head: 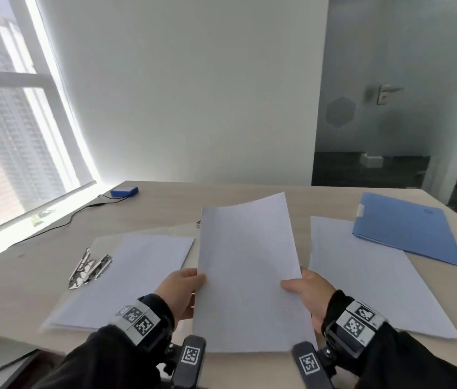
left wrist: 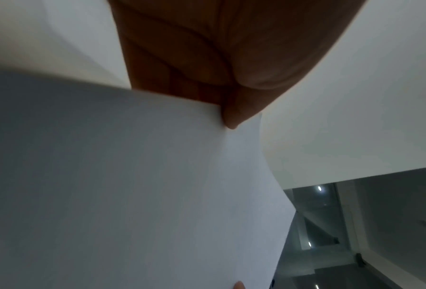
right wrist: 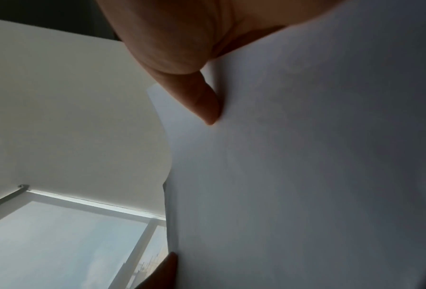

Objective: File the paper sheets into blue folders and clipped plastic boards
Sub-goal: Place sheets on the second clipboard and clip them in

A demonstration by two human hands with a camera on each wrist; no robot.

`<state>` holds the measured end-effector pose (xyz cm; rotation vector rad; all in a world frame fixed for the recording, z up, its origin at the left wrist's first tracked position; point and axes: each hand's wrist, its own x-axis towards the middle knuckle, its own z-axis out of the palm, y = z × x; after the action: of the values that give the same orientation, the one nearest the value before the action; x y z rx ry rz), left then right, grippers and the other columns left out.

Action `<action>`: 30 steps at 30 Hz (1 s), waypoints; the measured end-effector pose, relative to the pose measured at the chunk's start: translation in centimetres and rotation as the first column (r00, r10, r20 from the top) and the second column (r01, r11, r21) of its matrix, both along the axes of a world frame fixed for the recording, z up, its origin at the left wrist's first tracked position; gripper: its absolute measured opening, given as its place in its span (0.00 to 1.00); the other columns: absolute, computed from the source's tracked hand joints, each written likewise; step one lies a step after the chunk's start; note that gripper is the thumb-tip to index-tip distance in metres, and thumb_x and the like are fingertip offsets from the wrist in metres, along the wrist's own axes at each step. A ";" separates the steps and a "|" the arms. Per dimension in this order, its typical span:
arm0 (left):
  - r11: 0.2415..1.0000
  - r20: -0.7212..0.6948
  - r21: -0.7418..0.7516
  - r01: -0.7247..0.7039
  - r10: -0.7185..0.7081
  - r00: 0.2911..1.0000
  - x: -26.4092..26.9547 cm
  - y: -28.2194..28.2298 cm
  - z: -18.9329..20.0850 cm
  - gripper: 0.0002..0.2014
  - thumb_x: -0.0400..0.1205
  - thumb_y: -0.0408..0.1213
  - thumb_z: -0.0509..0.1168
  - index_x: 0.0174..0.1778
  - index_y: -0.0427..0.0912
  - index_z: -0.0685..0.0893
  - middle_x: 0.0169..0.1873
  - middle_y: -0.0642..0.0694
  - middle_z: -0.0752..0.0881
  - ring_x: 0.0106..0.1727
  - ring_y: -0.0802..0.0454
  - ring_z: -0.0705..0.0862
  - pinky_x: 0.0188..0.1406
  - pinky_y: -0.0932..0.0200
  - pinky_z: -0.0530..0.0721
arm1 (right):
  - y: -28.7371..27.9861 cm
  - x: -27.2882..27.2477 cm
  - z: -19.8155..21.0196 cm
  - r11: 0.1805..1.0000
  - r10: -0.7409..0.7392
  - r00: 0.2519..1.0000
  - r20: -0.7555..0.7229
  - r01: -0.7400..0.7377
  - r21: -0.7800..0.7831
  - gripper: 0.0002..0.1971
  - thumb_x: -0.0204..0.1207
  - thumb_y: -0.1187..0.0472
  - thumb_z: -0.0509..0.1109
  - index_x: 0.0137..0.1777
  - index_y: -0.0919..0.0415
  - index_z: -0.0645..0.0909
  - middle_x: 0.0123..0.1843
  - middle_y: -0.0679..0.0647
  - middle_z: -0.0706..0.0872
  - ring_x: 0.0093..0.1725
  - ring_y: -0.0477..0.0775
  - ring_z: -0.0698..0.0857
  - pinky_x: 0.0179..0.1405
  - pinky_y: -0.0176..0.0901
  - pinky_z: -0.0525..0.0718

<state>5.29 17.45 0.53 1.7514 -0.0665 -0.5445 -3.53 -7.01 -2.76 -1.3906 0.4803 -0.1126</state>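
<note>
We hold a thin stack of white paper sheets [head: 248, 273] upright above the pale wooden desk [head: 165, 209], left hand [head: 181, 293] and right hand [head: 310, 294] each pinching a side edge. We should square the edges evenly before the clear plastic clipboard [head: 103, 242] or blue folder [head: 406, 228].

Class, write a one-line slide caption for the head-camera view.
Both hands, left hand and right hand, hold paper sheets above the desk.

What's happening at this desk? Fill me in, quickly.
A person is filing papers. The left hand and right hand each pinch a side edge of a stack of sheets, held up off the desk. More paper lies left, on a clear board with a metal clip, and right. A closed blue folder waits far right.
</note>
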 end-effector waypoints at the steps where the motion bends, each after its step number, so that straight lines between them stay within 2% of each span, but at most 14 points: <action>1: 1.000 -0.005 0.027 -0.015 0.015 1.000 0.4 0.5 0.0 0.10 0.85 0.32 0.60 0.53 0.37 0.87 0.44 0.38 0.91 0.41 0.41 0.89 0.45 0.46 0.91 | 0.3 0.2 0.1 1.000 0.026 1.000 -0.017 -0.026 0.004 0.09 0.79 0.72 0.65 0.54 0.64 0.85 0.52 0.65 0.91 0.51 0.67 0.89 0.54 0.58 0.86; 4: 0.996 -0.057 0.078 -0.032 0.037 0.998 1.5 2.1 -0.3 0.08 0.84 0.30 0.61 0.48 0.36 0.87 0.40 0.37 0.89 0.39 0.40 0.87 0.49 0.42 0.88 | 0.1 0.7 0.3 0.996 0.081 0.992 -0.100 -0.084 -0.022 0.08 0.80 0.66 0.65 0.53 0.65 0.84 0.49 0.62 0.90 0.48 0.64 0.86 0.54 0.55 0.84; 7: 0.993 -0.131 0.110 -0.043 0.058 0.990 2.4 3.3 -1.0 0.06 0.80 0.26 0.65 0.43 0.34 0.88 0.35 0.35 0.88 0.38 0.37 0.87 0.52 0.33 0.86 | -0.5 1.0 0.4 0.993 0.105 0.975 -0.195 -0.112 -0.026 0.10 0.78 0.63 0.66 0.55 0.65 0.83 0.45 0.63 0.89 0.37 0.61 0.85 0.35 0.47 0.84; 9: 0.992 -0.159 0.114 -0.057 0.075 0.984 2.8 3.8 -1.3 0.06 0.78 0.24 0.67 0.38 0.33 0.89 0.36 0.31 0.88 0.43 0.31 0.87 0.55 0.23 0.82 | -0.8 1.3 0.2 0.992 0.096 0.969 -0.227 -0.110 -0.054 0.11 0.77 0.63 0.67 0.57 0.65 0.83 0.44 0.64 0.89 0.30 0.59 0.86 0.29 0.43 0.83; 11: 0.990 -0.157 0.130 -0.052 0.072 0.985 3.3 3.9 -1.5 0.03 0.75 0.25 0.69 0.41 0.31 0.89 0.42 0.27 0.88 0.49 0.23 0.88 0.55 0.20 0.80 | -0.9 1.7 0.1 0.993 0.083 0.967 -0.240 -0.101 -0.064 0.12 0.77 0.62 0.67 0.59 0.64 0.83 0.44 0.64 0.89 0.29 0.59 0.87 0.28 0.42 0.83; 13: 0.988 -0.138 0.144 -0.057 0.077 0.987 4.4 3.8 -2.0 0.08 0.70 0.28 0.72 0.45 0.31 0.88 0.48 0.25 0.88 0.53 0.22 0.87 0.56 0.22 0.82 | -0.9 2.0 0.2 0.994 0.062 0.965 -0.254 -0.084 -0.075 0.14 0.77 0.60 0.67 0.59 0.65 0.83 0.44 0.64 0.90 0.29 0.59 0.86 0.28 0.41 0.83; 15: 0.986 -0.123 0.152 -0.062 0.081 0.989 4.9 3.3 -2.1 0.04 0.73 0.26 0.71 0.42 0.32 0.86 0.48 0.26 0.88 0.54 0.24 0.87 0.59 0.26 0.82 | -0.7 2.3 0.3 0.993 0.050 0.961 -0.271 -0.076 -0.086 0.15 0.76 0.59 0.67 0.58 0.67 0.84 0.47 0.67 0.91 0.31 0.59 0.87 0.28 0.42 0.84; 17: 0.985 -0.113 0.156 -0.070 0.088 0.990 5.2 2.6 -2.2 0.04 0.78 0.26 0.68 0.39 0.36 0.83 0.44 0.32 0.87 0.51 0.31 0.88 0.59 0.39 0.85 | -0.6 2.4 0.4 0.993 0.047 0.959 -0.280 -0.075 -0.092 0.16 0.76 0.58 0.67 0.58 0.67 0.85 0.51 0.68 0.91 0.32 0.60 0.87 0.28 0.42 0.84; 19: 0.985 -0.111 0.159 -0.071 0.089 0.990 5.5 1.9 -2.3 0.06 0.80 0.28 0.67 0.39 0.42 0.80 0.37 0.42 0.83 0.40 0.43 0.84 0.45 0.54 0.84 | -0.6 2.5 0.4 0.993 0.037 0.958 -0.284 -0.068 -0.098 0.17 0.76 0.57 0.66 0.57 0.67 0.85 0.51 0.68 0.92 0.33 0.59 0.88 0.29 0.42 0.84; 21: 0.982 -0.125 0.170 -0.080 0.102 0.987 5.9 1.5 -2.7 0.06 0.81 0.29 0.67 0.40 0.43 0.79 0.35 0.45 0.81 0.34 0.49 0.79 0.36 0.60 0.80 | -0.8 2.5 0.4 0.992 0.029 0.958 -0.285 -0.062 -0.108 0.17 0.76 0.56 0.66 0.57 0.67 0.85 0.49 0.66 0.92 0.33 0.59 0.88 0.29 0.42 0.84; 24: 0.979 -0.131 0.182 -0.094 0.119 0.984 5.7 1.4 -2.3 0.03 0.78 0.30 0.69 0.41 0.39 0.80 0.36 0.41 0.82 0.35 0.44 0.82 0.38 0.55 0.84 | -1.0 2.5 0.4 0.992 0.025 0.962 -0.273 -0.058 -0.113 0.15 0.76 0.57 0.66 0.55 0.67 0.86 0.47 0.65 0.93 0.33 0.58 0.89 0.31 0.42 0.84; 26: 0.987 -0.159 0.137 -0.081 0.102 0.982 6.0 1.5 -2.3 0.09 0.75 0.34 0.71 0.47 0.33 0.82 0.40 0.35 0.84 0.41 0.36 0.86 0.52 0.37 0.87 | -1.1 2.4 0.5 0.993 0.013 0.964 -0.265 -0.044 -0.109 0.15 0.76 0.57 0.65 0.56 0.65 0.85 0.48 0.65 0.93 0.36 0.59 0.90 0.33 0.43 0.86; 27: 0.989 -0.174 0.123 -0.078 0.099 0.980 6.0 1.6 -2.1 0.12 0.76 0.35 0.71 0.50 0.31 0.82 0.41 0.33 0.85 0.41 0.34 0.87 0.54 0.35 0.87 | -1.1 2.4 0.6 0.994 0.008 0.965 -0.261 -0.036 -0.103 0.15 0.77 0.57 0.65 0.57 0.64 0.84 0.48 0.65 0.93 0.37 0.59 0.90 0.34 0.44 0.86; 30: 0.995 -0.151 0.085 -0.058 0.071 0.986 6.0 1.6 -1.4 0.12 0.81 0.37 0.67 0.54 0.31 0.83 0.46 0.34 0.87 0.39 0.38 0.87 0.40 0.48 0.88 | -1.1 2.4 0.7 0.996 -0.001 0.967 -0.253 -0.022 -0.089 0.15 0.77 0.57 0.65 0.60 0.62 0.82 0.49 0.66 0.93 0.39 0.61 0.91 0.35 0.46 0.87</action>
<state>11.30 19.06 -0.90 1.7771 0.1217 -0.6403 -1.12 -8.10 -2.10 -1.5056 0.6872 0.0540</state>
